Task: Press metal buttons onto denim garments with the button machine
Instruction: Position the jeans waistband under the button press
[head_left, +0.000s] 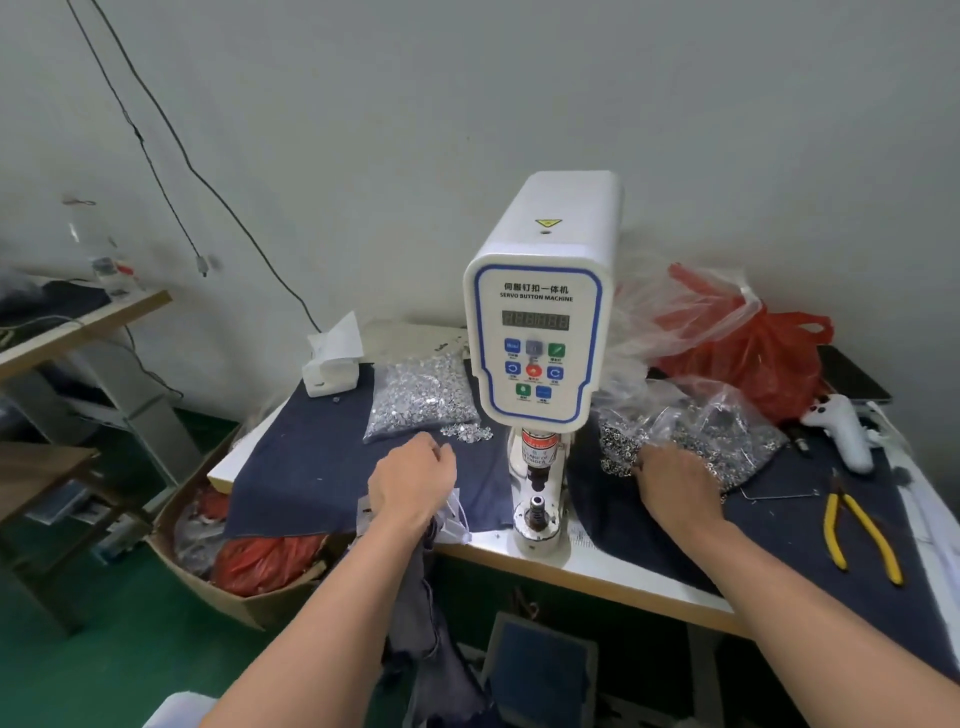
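While our left hand (413, 480) is clenched on the limp denim (423, 587) hanging off the table edge (597, 569), our right hand (675, 483) spreads over tiny, slippery buttons (618, 441); pinch singly.

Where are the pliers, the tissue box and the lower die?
pliers (852, 525): head view, yellow handles.
tissue box (332, 371): head view, white front face.
lower die (536, 506): head view, top of post.

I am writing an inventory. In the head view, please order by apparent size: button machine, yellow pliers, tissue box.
1. button machine
2. yellow pliers and tissue box: they look similar, and the pliers are nearer, so I do not rank them.
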